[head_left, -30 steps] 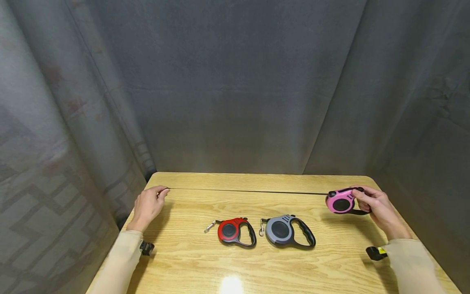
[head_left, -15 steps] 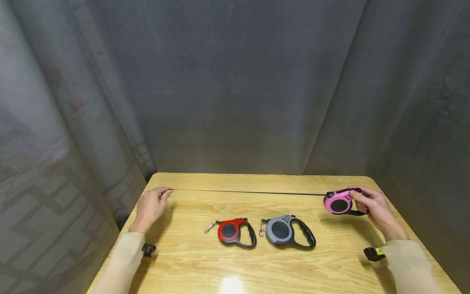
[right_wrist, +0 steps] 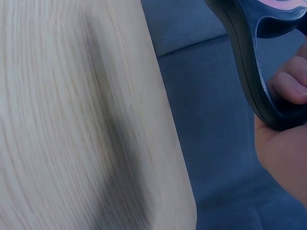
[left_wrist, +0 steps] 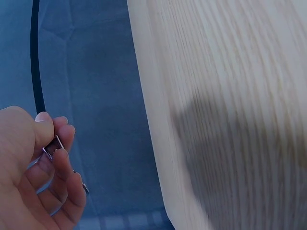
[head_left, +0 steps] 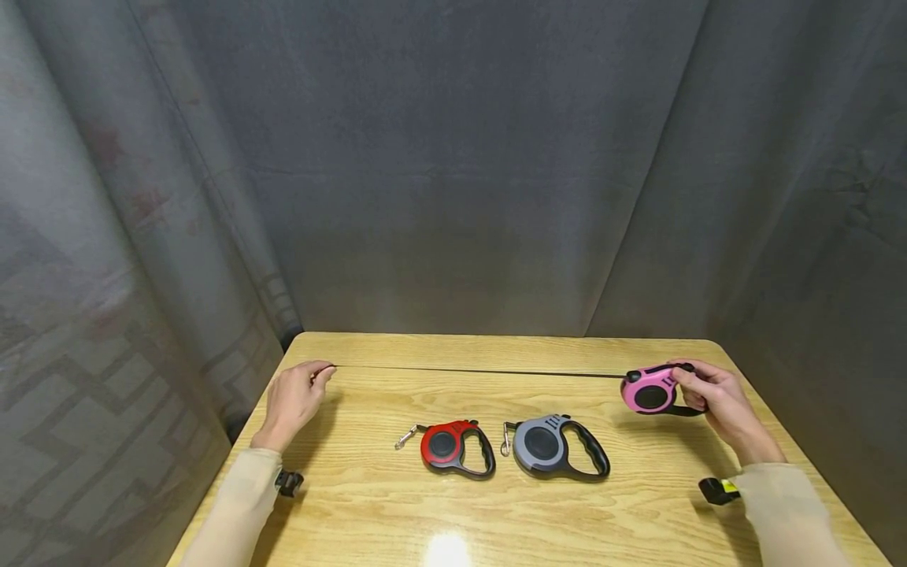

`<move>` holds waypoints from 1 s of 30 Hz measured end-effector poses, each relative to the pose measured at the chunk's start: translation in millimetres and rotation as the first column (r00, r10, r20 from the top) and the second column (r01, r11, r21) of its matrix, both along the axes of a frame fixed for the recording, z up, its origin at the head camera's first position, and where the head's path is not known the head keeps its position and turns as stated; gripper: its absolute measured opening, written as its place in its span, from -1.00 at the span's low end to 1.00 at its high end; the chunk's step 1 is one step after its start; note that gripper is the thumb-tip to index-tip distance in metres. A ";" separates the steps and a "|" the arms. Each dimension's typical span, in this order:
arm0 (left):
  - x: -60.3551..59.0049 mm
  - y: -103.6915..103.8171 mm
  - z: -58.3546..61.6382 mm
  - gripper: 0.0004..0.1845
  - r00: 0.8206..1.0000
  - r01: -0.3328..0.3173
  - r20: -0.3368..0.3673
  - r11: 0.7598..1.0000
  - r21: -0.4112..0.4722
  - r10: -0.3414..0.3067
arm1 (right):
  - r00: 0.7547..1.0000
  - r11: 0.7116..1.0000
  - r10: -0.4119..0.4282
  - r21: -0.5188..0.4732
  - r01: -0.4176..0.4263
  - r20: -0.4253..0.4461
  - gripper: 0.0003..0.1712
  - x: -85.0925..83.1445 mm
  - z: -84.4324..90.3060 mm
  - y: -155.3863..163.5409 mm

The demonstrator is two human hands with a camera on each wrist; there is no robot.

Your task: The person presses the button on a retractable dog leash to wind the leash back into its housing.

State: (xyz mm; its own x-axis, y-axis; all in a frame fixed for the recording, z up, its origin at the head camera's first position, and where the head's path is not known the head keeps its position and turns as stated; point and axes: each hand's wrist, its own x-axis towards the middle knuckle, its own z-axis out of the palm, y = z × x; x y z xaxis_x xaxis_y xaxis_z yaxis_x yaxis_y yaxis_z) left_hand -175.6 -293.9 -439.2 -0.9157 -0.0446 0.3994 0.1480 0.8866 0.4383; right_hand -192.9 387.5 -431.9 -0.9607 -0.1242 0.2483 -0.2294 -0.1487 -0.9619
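My right hand [head_left: 719, 398] grips a pink retractable dog leash [head_left: 650, 391] by its black handle [right_wrist: 247, 62], above the table's right side. From its nozzle a thin black strap [head_left: 482, 371] stretches nearly straight across to the left. There my left hand [head_left: 294, 400] pinches the strap's end between thumb and fingers; a small metal piece, likely part of the clip [left_wrist: 53, 146], shows among those fingers in the left wrist view. Between the hands, nearer the front, lie a red retractable leash [head_left: 446, 447] and a grey one, a larger retractable leash [head_left: 542, 442], each with a metal clip pointing left.
Everything is over a light wooden table [head_left: 368, 512] with rounded far corners. Grey curtains [head_left: 439, 173] hang behind it and along both sides. A bright glare spot lies on the tabletop at the front.
My right hand has shifted slightly left with the pink leash. My left hand has moved slightly right, so the strap between them is a little shorter. The other two leashes have stayed put.
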 end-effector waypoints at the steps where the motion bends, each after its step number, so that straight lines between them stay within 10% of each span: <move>1: 0.4 0.8 0.2 -0.73 1.000 0.001 -0.002 1.000 0.001 -0.001 | 1.000 1.000 -0.001 0.003 0.001 0.000 -0.57 -0.1 -0.3 -0.4; 30: 1.2 13.8 -1.3 -0.72 1.000 0.020 -0.005 1.000 -0.013 -0.020 | 1.000 1.000 0.022 0.016 -0.022 0.016 -0.57 -3.5 1.4 -14.2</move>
